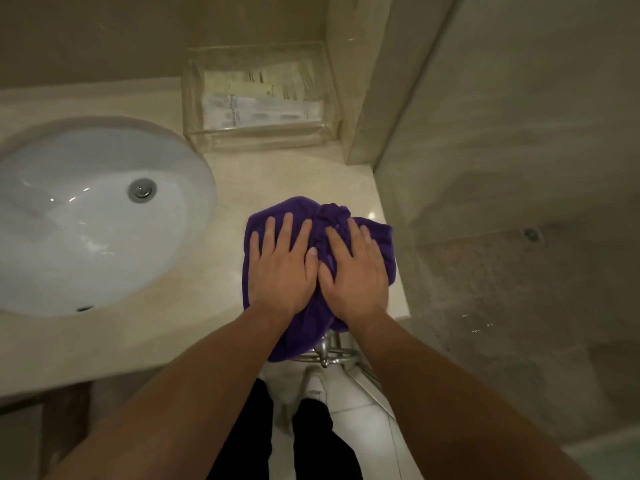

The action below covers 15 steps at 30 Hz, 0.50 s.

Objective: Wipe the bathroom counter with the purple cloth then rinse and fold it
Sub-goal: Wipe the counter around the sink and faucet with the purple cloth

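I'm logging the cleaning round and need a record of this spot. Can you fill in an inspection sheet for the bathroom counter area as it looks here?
Surface: beige stone counter, glossy; white sink set into it at the left.
Job's things: purple cloth bunched on the counter's right front corner, its lower end hanging over the front edge.
Clutter: clear tray against the back wall, holding flat packets.
Hands: left hand and right hand lie flat on the cloth, side by side, fingers straight, pressing down.
Cables: nothing seen.
Surroundings: glass partition at the right; metal ring below the counter edge.
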### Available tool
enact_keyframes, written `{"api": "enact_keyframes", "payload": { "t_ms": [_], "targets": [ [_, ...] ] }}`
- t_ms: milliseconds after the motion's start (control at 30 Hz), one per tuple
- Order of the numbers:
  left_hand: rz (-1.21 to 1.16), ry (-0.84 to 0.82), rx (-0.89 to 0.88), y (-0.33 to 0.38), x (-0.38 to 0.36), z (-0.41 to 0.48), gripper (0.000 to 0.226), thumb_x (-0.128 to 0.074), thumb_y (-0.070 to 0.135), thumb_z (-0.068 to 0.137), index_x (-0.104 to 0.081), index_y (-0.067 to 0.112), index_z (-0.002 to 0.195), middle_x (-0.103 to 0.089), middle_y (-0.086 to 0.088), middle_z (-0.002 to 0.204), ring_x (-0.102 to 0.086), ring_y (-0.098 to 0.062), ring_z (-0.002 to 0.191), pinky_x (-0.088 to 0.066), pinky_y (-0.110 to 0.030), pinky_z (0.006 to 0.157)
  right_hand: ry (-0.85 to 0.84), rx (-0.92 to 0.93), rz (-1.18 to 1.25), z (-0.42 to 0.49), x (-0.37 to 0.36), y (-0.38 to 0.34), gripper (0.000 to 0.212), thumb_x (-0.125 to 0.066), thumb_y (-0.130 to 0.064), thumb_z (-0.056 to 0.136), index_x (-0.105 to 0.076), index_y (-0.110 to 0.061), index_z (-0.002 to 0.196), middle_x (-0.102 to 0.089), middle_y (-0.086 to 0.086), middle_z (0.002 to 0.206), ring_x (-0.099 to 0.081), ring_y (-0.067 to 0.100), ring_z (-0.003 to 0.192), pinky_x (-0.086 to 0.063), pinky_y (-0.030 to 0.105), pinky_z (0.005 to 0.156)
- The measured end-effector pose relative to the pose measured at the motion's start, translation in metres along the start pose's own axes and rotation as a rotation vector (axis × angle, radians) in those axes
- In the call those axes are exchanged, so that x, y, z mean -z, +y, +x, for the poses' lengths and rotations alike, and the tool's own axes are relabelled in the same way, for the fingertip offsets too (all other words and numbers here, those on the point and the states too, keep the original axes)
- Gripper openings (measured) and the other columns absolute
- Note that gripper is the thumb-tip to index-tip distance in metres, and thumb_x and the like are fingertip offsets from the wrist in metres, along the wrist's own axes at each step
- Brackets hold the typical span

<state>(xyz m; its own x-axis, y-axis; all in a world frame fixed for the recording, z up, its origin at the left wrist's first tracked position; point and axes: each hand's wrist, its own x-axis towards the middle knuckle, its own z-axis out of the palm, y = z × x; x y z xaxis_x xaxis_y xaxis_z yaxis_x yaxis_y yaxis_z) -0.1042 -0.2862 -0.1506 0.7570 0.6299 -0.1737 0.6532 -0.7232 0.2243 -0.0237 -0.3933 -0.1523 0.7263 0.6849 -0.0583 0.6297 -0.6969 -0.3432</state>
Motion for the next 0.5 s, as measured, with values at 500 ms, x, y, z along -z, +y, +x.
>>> {"api": "enact_keyframes", "payload": {
  "t_ms": [500],
  "targets": [
    [0.023, -0.047, -0.046, 0.022, -0.011, -0.032, 0.061, -0.007, 0.048, 0.100, -0.017, 0.030, 0.157, -0.012, -0.004, 0.166, -0.005, -0.028, 0.153, -0.003, -0.048, 0.124, 0.036, -0.073, 0.032, -0.043, 0.004, 0.022, 0.059, -0.037, -0.050, 0.095, -0.046, -0.024, 0.147, -0.031, 0.009, 0.161, -0.023, 0.030, 0.150, -0.018, 0.044, 0.121]
  ]
}}
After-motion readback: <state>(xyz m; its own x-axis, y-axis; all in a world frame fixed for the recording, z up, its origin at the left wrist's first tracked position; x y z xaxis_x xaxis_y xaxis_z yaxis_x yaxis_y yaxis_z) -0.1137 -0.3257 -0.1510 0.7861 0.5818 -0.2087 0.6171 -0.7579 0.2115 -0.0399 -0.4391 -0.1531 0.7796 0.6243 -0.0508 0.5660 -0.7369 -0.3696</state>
